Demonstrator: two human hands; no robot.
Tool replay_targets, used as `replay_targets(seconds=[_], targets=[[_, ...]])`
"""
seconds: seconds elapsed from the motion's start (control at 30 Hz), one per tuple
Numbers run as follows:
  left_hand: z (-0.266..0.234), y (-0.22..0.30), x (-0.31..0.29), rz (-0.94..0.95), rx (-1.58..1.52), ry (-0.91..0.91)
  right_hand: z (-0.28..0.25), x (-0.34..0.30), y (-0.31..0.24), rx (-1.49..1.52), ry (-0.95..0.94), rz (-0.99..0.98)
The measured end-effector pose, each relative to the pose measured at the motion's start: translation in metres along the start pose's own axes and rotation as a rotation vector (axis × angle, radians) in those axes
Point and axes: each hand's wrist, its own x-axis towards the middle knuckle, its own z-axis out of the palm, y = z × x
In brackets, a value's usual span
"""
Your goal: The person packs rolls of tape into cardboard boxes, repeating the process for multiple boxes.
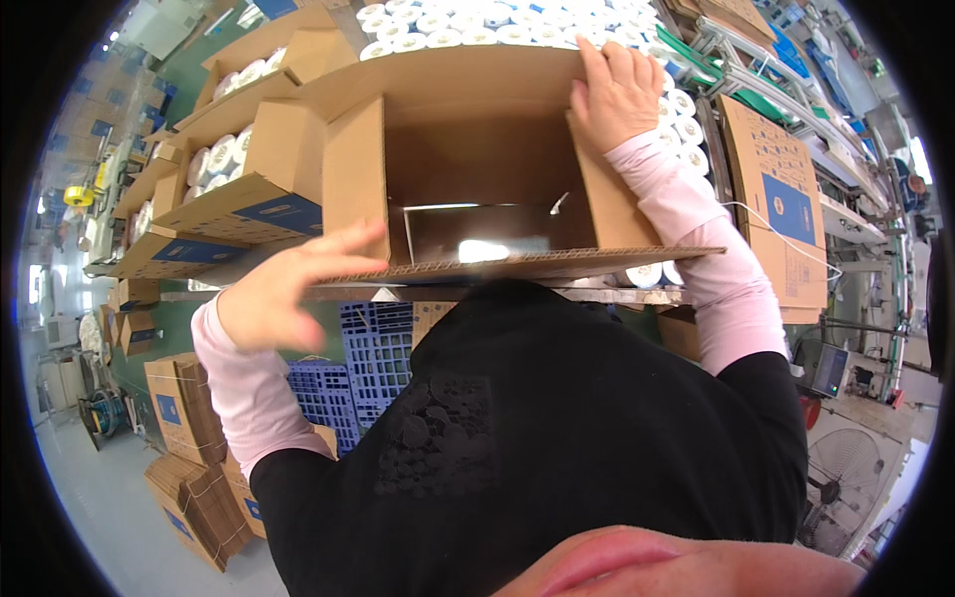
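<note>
An empty-looking cardboard box stands upright in front of me with its top flaps spread. Its near flap leans toward my body, and the far flap folds outward. Bright patches show low inside the box. My left hand, slightly blurred, has its fingers apart at the left end of the near flap. Whether it touches the cardboard I cannot tell. My right hand rests with stretched fingers at the right end of the far flap, above the right side flap.
Many white rolls stand behind and right of the box. Filled cartons line the left side; a printed carton is at the right. Blue plastic crates, flat cardboard bundles and a fan are lower down.
</note>
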Motion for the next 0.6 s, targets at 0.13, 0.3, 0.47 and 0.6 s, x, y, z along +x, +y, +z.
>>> replay_targets(seconds=[0.13, 0.3, 0.47, 0.6], targets=[[-0.010, -0.027, 0.046, -0.598, 0.477, 0.595, -0.021, 0.020, -0.008, 0.362, -0.315, -0.016], [-0.002, -0.122, 0.076, -0.054, 0.834, 1.436, -0.064, -0.006, -0.015, 0.747, -1.027, 0.031], [-0.001, -0.145, 0.071, -0.114, -0.688, 0.946, -0.069, -0.073, -0.020, 0.486, -0.687, -0.014], [0.040, -0.183, 0.083, -0.262, -1.122, 0.806, -0.033, -0.110, 0.094, 0.200, -0.649, 0.321]])
